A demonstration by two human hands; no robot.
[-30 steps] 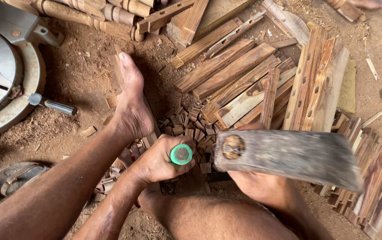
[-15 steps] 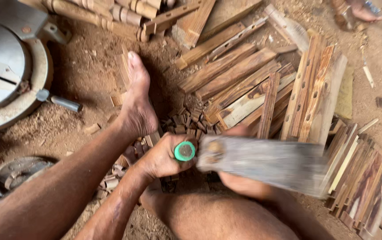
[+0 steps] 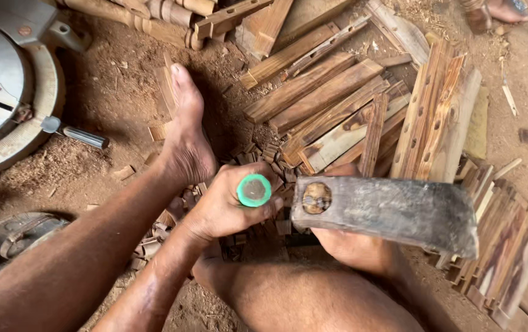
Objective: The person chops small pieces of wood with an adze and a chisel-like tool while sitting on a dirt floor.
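The left hand [image 3: 224, 206] grip is closed around a green-capped tool [image 3: 254, 190]. The right hand [image 3: 353, 246] grip holds the hatchet [image 3: 387, 212] just beside it.

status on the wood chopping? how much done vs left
Done: small cut blocks heaped by the foot. In hand: left hand grips a green-capped tool; the hatchet hides most of the right hand. Left: many uncut slats stacked beyond.
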